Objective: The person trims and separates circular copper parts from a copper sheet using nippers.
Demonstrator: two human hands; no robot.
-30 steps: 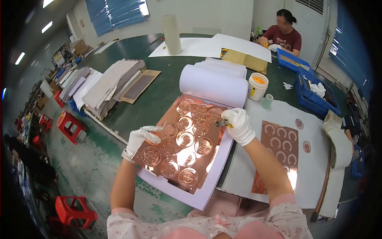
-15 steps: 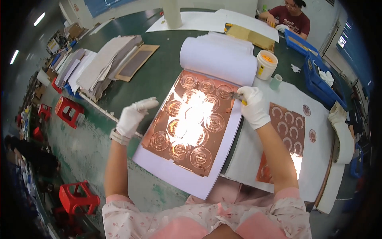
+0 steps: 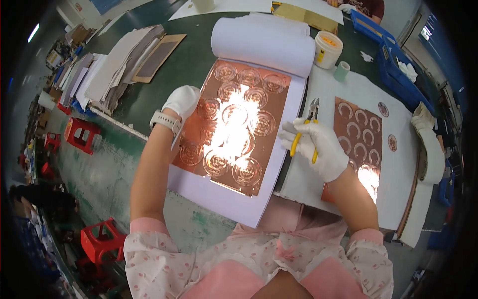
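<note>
A shiny copper-coloured sheet (image 3: 279,102), embossed with several round medallions, lies on white paper in front of me. My left hand (image 3: 183,101), white-gloved, is at the sheet's upper left edge. Its fingers bend down out of sight, so their grip does not show. Off the sheet's right edge, my gloved right hand (image 3: 318,144) holds a pair of cutting pliers (image 3: 312,110) with yellow handles. The pliers' dark jaws point away from me and touch nothing. Glare whitens the middle of the sheet.
A rolled white sheet (image 3: 261,42) lies beyond the copper one. On the right are a second copper sheet (image 3: 359,121) with ring shapes, two small discs, a white tub (image 3: 328,51) and blue trays (image 3: 404,70). Paper stacks (image 3: 122,65) stand left. A co-worker (image 3: 371,7) sits opposite.
My right hand has drawn the pliers back from the sheet's upper right part, toward me. My left hand has moved up and right onto the sheet's left edge. The view has shifted downward.
</note>
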